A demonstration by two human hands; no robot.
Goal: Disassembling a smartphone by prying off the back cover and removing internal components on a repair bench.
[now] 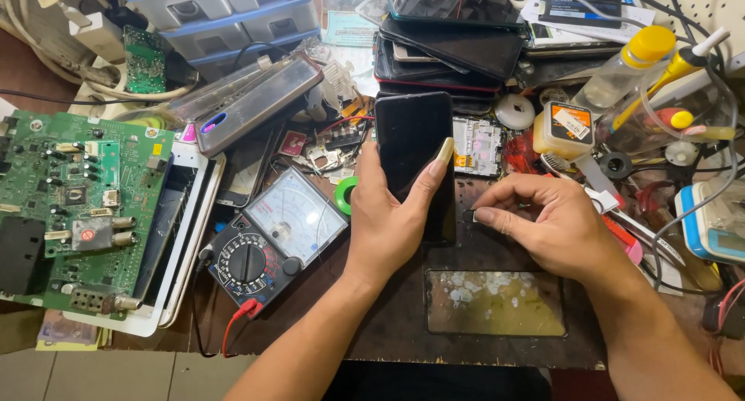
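Bare mat (403, 323) near: free passage. Left blocked: multimeter (272, 242), circuit board (74, 207). Far: phone stack (446, 52). Right: bottles (621, 75), cables.

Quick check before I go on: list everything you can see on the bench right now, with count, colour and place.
smartphone: 1, black, centre, screen dark
small part: 1, dark, at phone's right edge
analog multimeter: 1, black, white dial, left of centre
circuit board: 1, green, far left
phone stack: several, black, top centre
drawer unit: 1, grey-blue, top left
bottle: 1, clear, yellow cap, top right
jar: 1, yellowish, right of centre
glass panel: 1, clear, near edge
left hand: grip around smartphone
right hand: pinching small part
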